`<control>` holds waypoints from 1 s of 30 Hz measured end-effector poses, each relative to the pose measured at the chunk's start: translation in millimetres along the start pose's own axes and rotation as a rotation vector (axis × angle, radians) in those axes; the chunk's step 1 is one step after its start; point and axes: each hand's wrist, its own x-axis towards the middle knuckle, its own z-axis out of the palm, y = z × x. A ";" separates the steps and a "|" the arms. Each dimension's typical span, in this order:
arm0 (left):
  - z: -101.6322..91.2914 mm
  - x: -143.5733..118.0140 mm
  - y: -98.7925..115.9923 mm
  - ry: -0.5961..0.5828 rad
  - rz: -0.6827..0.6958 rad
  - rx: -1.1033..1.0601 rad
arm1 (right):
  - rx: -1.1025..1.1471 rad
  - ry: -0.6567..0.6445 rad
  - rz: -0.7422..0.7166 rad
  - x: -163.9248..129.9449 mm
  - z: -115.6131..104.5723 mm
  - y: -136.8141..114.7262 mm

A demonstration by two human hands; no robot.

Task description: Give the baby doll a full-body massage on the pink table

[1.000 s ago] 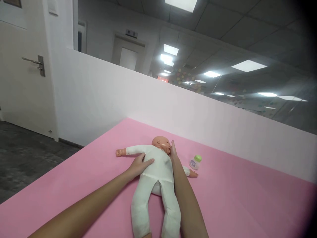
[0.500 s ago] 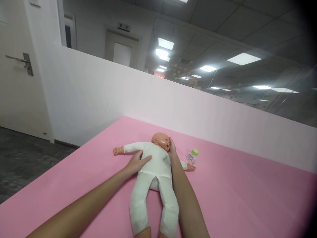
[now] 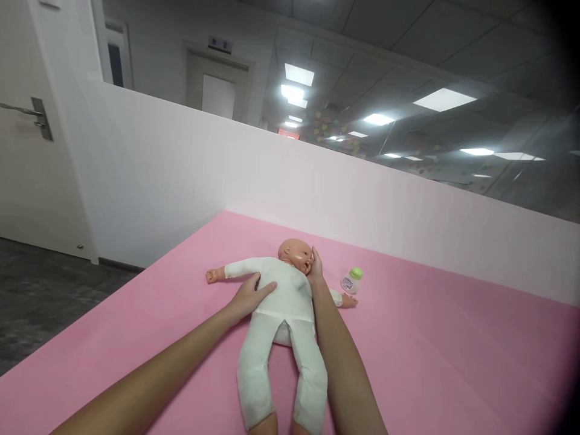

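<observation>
My left hand (image 3: 248, 296) lies flat on the doll (image 3: 281, 302), right hand (image 3: 314, 269) cups its head; I'd lift next, supporting the neck.

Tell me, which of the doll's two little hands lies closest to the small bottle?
The doll's hand on the picture's right, past the person's right hand, almost reaches the green-capped bottle. The other doll hand stretches far out the opposite way.

small bottle (image 3: 351, 281) label, print too small to read, door sign (image 3: 220, 44) perhaps characters, illegible
</observation>
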 end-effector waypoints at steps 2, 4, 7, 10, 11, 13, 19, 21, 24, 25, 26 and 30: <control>0.4 -0.6 1.2 0.020 0.010 -0.005 | 0.015 0.015 -0.003 -0.6 -0.6 -1.4; 0.8 -0.9 2.3 0.032 0.020 -0.007 | 0.024 0.017 -0.001 -0.5 -1.7 -2.6; 0.8 -0.9 3.1 0.014 0.008 0.003 | 0.037 0.011 0.011 0.6 -4.1 -3.1; 0.6 -0.7 3.4 -0.005 -0.009 0.014 | 0.056 0.002 0.030 2.7 -7.1 -2.7; 0.5 -0.7 3.5 -0.008 -0.010 0.014 | 0.059 -0.007 0.040 3.4 -8.2 -2.6; 0.4 -0.9 3.7 -0.015 -0.011 0.011 | 0.058 -0.019 0.070 4.4 -9.9 -2.3; 0.3 -2.9 5.0 -0.019 -0.010 0.022 | 0.043 -0.044 0.083 -1.0 -4.9 -0.6; 0.4 -3.6 5.5 -0.020 -0.012 0.019 | 0.034 -0.070 0.083 -4.3 -0.4 0.1; 0.5 -4.2 6.0 -0.029 -0.019 0.007 | 0.020 -0.083 0.088 -6.7 3.2 0.6; 0.4 -4.2 6.0 -0.033 -0.018 0.001 | 0.019 -0.081 0.085 -6.5 2.9 0.5; 0.3 -4.1 6.0 -0.038 -0.017 -0.005 | 0.022 -0.076 0.078 -5.8 1.7 0.4; -0.4 -3.9 6.2 -0.054 -0.021 -0.017 | 0.055 -0.011 0.050 -0.4 -6.8 -1.5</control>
